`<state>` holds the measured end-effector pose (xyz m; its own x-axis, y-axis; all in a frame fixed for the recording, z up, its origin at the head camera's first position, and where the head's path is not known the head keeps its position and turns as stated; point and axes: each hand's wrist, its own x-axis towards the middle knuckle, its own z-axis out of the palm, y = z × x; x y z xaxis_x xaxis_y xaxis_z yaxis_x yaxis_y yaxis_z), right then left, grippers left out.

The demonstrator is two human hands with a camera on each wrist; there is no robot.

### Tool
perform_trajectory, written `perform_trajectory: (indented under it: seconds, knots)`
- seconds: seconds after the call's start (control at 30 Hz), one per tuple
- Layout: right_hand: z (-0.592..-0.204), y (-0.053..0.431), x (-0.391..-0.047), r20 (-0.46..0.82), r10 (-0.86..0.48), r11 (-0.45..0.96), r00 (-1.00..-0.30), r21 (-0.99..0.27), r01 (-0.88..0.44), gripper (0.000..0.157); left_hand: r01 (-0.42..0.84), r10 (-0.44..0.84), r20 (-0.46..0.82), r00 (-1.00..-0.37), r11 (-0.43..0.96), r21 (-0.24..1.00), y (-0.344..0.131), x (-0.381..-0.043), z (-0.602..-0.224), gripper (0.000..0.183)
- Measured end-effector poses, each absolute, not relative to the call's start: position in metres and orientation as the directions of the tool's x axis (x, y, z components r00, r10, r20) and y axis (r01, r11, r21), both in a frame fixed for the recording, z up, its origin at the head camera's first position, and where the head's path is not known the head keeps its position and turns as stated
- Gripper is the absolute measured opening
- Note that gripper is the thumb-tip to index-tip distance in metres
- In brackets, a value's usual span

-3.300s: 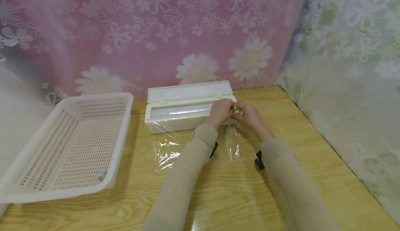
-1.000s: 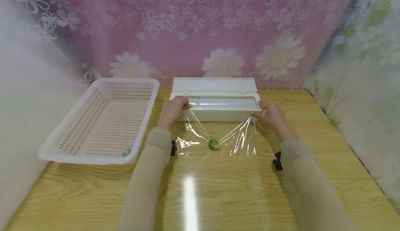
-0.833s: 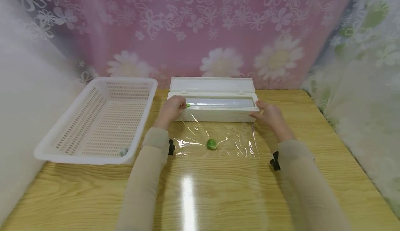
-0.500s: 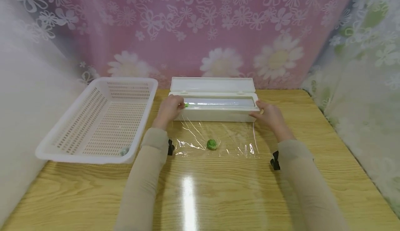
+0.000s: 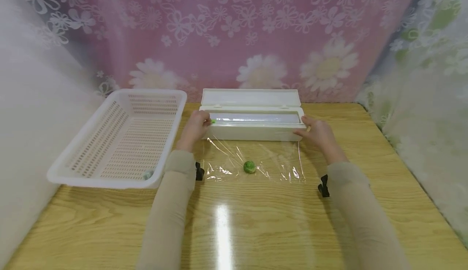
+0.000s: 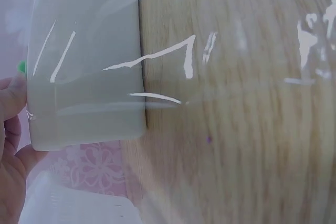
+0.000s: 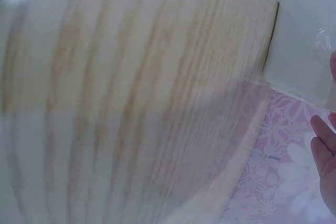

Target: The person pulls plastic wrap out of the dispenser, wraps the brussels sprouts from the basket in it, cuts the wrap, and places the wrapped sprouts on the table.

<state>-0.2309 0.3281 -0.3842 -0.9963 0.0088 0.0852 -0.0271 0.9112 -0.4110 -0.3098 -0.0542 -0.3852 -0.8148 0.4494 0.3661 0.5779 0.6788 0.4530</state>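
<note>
A white cling film dispenser (image 5: 252, 132) stands at the back of the table with its lid (image 5: 250, 98) raised. My left hand (image 5: 195, 128) is at its left end, fingers curled and pinching the small green slide cutter (image 5: 213, 121). My right hand (image 5: 319, 135) grips the right end between thumb and fingers. A sheet of clear cling film (image 5: 283, 156) reaches from the front edge onto the table. Creases spread around a small green Brussels sprout (image 5: 249, 167) amid the film. In the left wrist view, film covers the dispenser's side (image 6: 94, 93).
A white slotted plastic basket (image 5: 172, 140) stands to the left, with a small pale lump (image 5: 148, 175) in its near right corner. Flowered pink cloth (image 5: 219, 50) hangs right behind the table. The wooden tabletop (image 5: 270, 229) extends toward me.
My left hand has slid the green cutter from the dispenser's right end to its left end, uncovering the sprout from view. The film has slackened. My right hand still holds the right end.
</note>
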Motion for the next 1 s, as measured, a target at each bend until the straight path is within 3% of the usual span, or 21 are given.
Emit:
perform_trajectory:
  seconds: [0.3,0.57,1.0]
  knots:
    - [-0.385,0.329,-0.232,0.089,0.007,0.916,-0.996,-0.399,-0.029,0.076,0.501,0.340,0.370,-0.865,0.635,0.588,-0.060,-0.311,-0.393,0.005]
    - [-0.381,0.327,-0.231,0.088,0.018,0.914,-0.996,-0.406,-0.019,0.074,0.316,0.143,0.281,-0.949,0.448,0.836,-0.060,-0.310,-0.399,0.006]
    - [-0.382,0.326,-0.230,0.066,0.015,0.906,-0.998,-0.424,-0.014,0.075,0.245,0.047,0.245,-0.968,0.370,0.896,-0.060,-0.308,-0.404,0.004]
